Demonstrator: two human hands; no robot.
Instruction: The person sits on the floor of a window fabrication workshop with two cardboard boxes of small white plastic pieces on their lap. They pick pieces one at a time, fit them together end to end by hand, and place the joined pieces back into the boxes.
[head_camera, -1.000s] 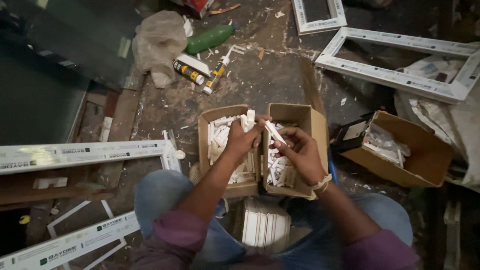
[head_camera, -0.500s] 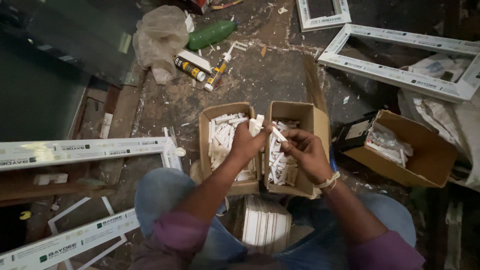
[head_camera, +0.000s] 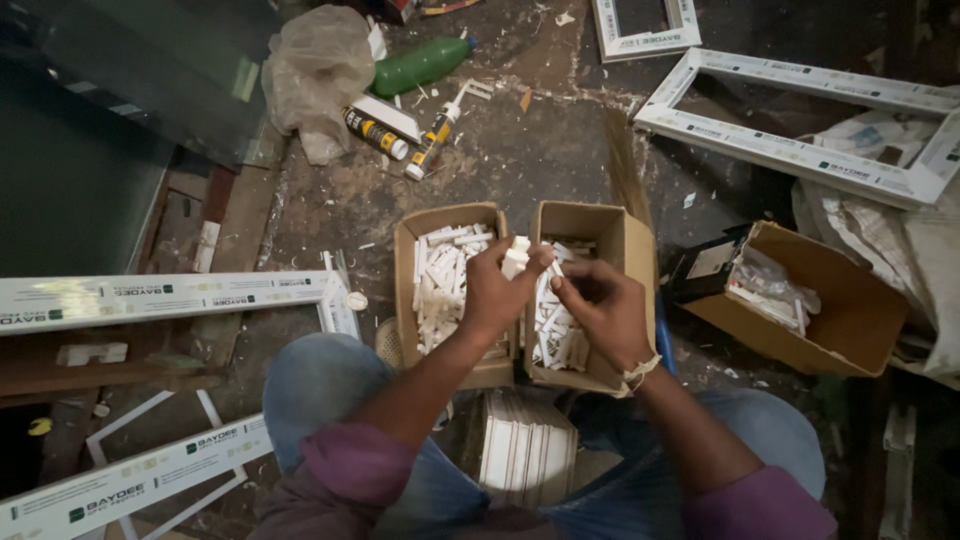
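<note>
Head cam looking straight down at a dusty floor (head_camera: 520, 150). The person sits with knees apart, and two open cardboard boxes sit side by side just past the knees, touching each other. The left box (head_camera: 440, 225) and the right box (head_camera: 620, 235) are both full of small white plastic pieces. The left hand (head_camera: 495, 295) is clenched around a few white pieces (head_camera: 515, 258), holding them over the seam between the two boxes. The right hand (head_camera: 605, 305) is down in the right box, fingers curled onto the pieces there; can't tell if it's really gripping one. A stack of white strips (head_camera: 525, 450) lies between the knees. Sealant tubes (head_camera: 400, 135) and a green bottle (head_camera: 420, 65) are toward the far edge of the floor, with a white frame (head_camera: 800, 125) at the far right corner.
</note>
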